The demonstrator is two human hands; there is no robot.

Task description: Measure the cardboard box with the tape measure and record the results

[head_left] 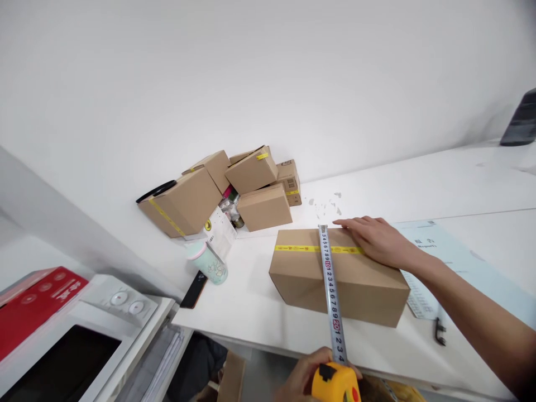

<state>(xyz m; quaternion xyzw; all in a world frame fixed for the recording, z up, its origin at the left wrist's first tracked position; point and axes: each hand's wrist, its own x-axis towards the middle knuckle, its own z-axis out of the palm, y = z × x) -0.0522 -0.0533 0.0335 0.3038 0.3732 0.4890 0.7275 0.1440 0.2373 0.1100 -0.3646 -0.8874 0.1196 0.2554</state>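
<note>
My left hand [307, 379], low at the near edge of the view, has its fingers wrapped around the yellow tape measure case [336, 384], and the steel tape blade [330, 285] runs from it away from me, up the near side of the cardboard box [360, 282] and across its top to the far edge. My right hand [379, 240] lies flat on the box top, fingers stretched out and together, pressing down just right of the blade near the strip of yellow tape [297, 248] that seals the lid. The box sits on the white table [251, 301], close to its near edge. To its right lies a pale blue printed sheet [456, 262], with a small dark clip [439, 330] near it. To the left stand a mint-green cup [208, 262] and a black phone [194, 290], and farther off against the wall is a heap of smaller cartons [234, 187].
</note>
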